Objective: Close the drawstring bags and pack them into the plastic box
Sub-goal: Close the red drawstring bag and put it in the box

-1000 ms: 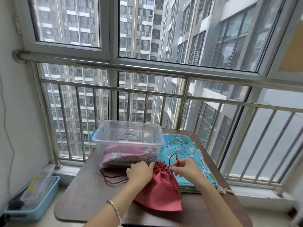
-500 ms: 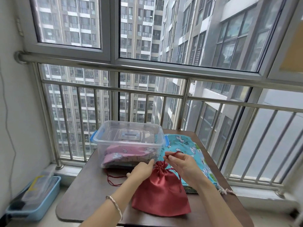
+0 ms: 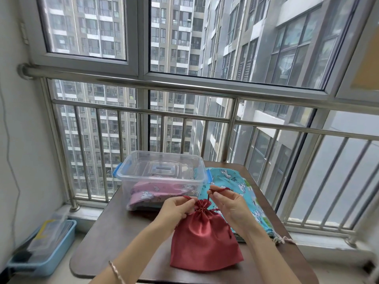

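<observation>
A red satin drawstring bag [image 3: 205, 240] lies on the dark brown table [image 3: 114, 242], its neck gathered tight. My left hand [image 3: 174, 210] pinches the red cord at the left of the neck. My right hand [image 3: 229, 206] pinches the other cord loop, raised up and to the right. Behind them stands the clear plastic box [image 3: 162, 177] with blue latches; a pink printed bag [image 3: 155, 193] lies inside it. Turquoise printed bags [image 3: 235, 185] are stacked to the right of the box.
A steel railing [image 3: 184, 117] and window run along the table's far side. A blue bin [image 3: 41, 249] with clutter sits on the floor at the left, by the white wall. The table's front edge is near my forearms.
The bag's neck has been cinched tighter. My right hand rose and drew its cord up to the right; the loose cord on the table left of the bag has been pulled in.
</observation>
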`<state>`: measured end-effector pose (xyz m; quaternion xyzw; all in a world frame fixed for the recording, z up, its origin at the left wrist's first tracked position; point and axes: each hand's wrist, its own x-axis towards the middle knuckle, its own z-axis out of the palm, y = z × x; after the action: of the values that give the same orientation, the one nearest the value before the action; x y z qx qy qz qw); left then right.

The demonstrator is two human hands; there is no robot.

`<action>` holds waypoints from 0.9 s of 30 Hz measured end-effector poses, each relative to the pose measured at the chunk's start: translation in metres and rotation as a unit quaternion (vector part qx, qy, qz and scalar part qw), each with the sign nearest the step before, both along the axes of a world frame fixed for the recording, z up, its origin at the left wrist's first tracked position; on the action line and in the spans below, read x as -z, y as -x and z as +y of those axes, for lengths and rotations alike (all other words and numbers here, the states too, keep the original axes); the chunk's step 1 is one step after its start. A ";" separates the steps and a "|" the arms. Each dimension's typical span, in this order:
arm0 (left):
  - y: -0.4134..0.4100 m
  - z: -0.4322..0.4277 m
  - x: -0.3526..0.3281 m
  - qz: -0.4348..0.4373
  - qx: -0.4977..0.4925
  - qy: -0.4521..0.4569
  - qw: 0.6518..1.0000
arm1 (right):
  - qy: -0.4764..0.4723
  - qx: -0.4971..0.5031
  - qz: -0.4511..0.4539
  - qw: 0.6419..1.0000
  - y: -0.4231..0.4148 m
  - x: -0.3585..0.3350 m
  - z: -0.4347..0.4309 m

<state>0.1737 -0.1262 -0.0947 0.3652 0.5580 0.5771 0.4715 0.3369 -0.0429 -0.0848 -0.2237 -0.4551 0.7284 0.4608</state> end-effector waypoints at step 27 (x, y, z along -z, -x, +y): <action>0.004 -0.001 -0.002 0.303 0.037 -0.197 0.932 | -0.380 -0.054 -0.464 0.798 0.019 -0.012 -0.003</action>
<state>0.1697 -0.1276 -0.0931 0.6287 0.5357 0.5191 0.2196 0.3177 -0.0458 -0.0724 -0.3168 -0.8660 0.3296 0.2024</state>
